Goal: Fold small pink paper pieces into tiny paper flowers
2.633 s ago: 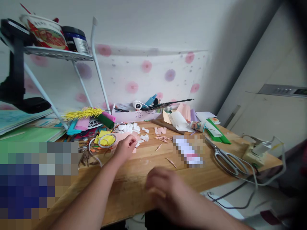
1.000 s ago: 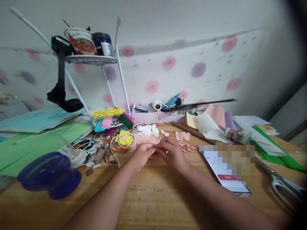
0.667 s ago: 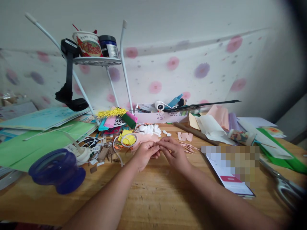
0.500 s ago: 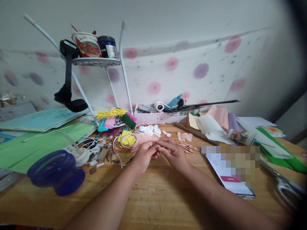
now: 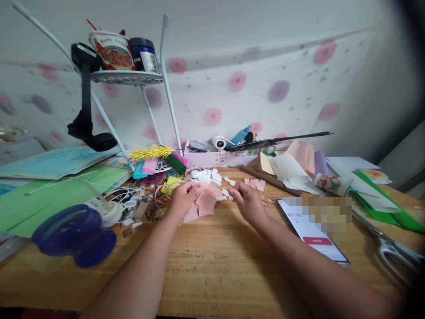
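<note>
My left hand [image 5: 182, 203] is closed, its thumb and fingers pinched together at the left edge of the pink paper pieces [image 5: 206, 204]. Whether it grips one of these or something small, I cannot tell. To the right, my right hand [image 5: 248, 204] is also closed in a pinch, with its fingertips beside a small white scrap [image 5: 225, 193]. What lies between those fingers is hidden. Behind the hands is a heap of white paper bits [image 5: 208, 176]. Smaller pink paper pieces [image 5: 255, 184] lie beyond my right hand.
A blue tape dispenser [image 5: 76, 237] stands at left by cables and scraps. On the right lie a phone [image 5: 314, 239], scissors [image 5: 388, 248] and paper rolls [image 5: 294, 177]. At the back are a white box [image 5: 215, 159] and a white rack [image 5: 128, 78].
My hands were together at the fingertips and have moved apart, left hand leftward and right hand rightward. Pink paper that they partly covered now shows between them. The view has shifted slightly.
</note>
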Action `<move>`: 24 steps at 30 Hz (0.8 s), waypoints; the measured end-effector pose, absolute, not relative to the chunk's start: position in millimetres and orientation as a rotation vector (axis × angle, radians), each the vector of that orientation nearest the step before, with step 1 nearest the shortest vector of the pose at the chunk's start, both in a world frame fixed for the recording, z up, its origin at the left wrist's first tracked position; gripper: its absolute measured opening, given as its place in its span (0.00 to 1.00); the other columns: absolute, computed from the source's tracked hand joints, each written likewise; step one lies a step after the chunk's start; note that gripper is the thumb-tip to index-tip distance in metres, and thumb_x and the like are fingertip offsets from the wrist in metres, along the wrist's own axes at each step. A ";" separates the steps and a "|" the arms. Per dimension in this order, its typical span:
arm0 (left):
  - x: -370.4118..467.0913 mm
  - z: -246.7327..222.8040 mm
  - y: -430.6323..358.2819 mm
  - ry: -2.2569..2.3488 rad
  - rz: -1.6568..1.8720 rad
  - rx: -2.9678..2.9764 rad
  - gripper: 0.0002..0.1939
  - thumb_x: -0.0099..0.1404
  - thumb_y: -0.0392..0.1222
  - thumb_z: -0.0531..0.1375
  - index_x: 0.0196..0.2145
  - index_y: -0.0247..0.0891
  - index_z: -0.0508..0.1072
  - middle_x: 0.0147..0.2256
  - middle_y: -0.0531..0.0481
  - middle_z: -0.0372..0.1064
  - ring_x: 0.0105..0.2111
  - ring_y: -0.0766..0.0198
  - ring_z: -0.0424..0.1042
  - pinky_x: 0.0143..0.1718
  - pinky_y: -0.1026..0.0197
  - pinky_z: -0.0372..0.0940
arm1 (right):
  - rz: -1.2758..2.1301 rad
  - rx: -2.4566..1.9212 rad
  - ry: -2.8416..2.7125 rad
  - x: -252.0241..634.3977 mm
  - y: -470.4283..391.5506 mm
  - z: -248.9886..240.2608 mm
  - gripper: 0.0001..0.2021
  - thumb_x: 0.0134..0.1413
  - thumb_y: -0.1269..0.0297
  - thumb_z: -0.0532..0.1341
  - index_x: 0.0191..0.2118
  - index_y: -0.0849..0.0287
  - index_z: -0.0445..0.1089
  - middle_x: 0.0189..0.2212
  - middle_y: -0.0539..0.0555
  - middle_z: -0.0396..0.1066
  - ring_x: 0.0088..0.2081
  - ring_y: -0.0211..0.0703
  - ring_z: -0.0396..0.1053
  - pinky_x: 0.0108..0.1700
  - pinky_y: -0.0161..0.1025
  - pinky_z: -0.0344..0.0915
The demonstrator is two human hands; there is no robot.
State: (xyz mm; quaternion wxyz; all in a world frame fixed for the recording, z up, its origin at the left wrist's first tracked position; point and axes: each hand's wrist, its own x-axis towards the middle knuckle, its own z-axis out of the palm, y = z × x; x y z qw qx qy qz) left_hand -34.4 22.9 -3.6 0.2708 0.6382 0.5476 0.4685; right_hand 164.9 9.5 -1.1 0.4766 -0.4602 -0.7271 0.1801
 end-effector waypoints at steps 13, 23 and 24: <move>-33.9 -16.2 22.1 1.957 0.720 2.175 0.13 0.50 0.45 0.60 0.33 0.40 0.68 0.31 0.49 0.68 0.30 0.63 0.65 0.28 0.65 0.53 | 0.617 -1.089 -1.824 160.5 8.3 -4.5 0.08 0.48 0.61 0.56 0.28 0.60 0.68 0.25 0.51 0.69 0.28 0.38 0.65 0.30 0.33 0.58; -33.9 -15.2 20.9 1.957 0.729 2.162 0.06 0.52 0.41 0.57 0.30 0.41 0.68 0.26 0.52 0.66 0.25 0.66 0.61 0.25 0.66 0.47 | 0.405 -1.124 -1.913 159.9 7.4 -5.9 0.13 0.54 0.60 0.49 0.24 0.60 0.62 0.20 0.49 0.62 0.24 0.35 0.60 0.26 0.32 0.54; -34.5 -14.1 20.7 1.937 0.758 2.178 0.05 0.53 0.41 0.56 0.30 0.41 0.68 0.25 0.52 0.65 0.25 0.66 0.61 0.25 0.66 0.47 | 0.389 -1.132 -1.909 159.6 7.8 -6.4 0.14 0.54 0.59 0.49 0.23 0.60 0.61 0.19 0.49 0.61 0.23 0.35 0.59 0.26 0.32 0.53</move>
